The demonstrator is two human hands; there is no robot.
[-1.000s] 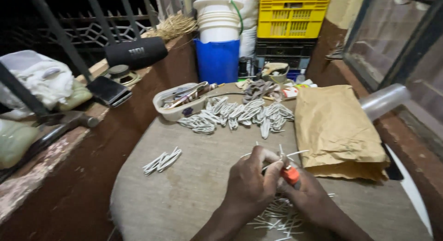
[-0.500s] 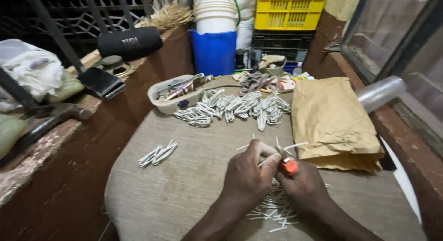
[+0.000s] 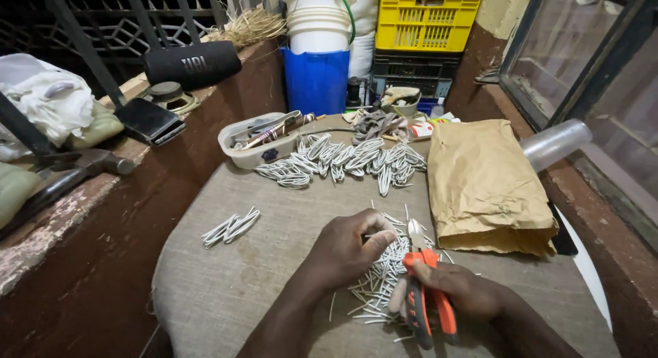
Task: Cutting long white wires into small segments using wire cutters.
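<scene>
Burlap-covered table [image 3: 226, 276] beside brick ledge [image 3: 103, 214]

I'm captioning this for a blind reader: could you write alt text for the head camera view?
A person's right hand grips orange-handled pliers while the left hand pinches a short white wire piece over a loose pile of cut wire pieces on a cloth-covered table. Farther back lie looped wire bundles, a plastic tray of tools and a brown paper bag.

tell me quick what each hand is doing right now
Left hand: fingers curled, pinching a short white wire piece over the wire pile.
Right hand: closed around the orange-handled pliers.
</scene>
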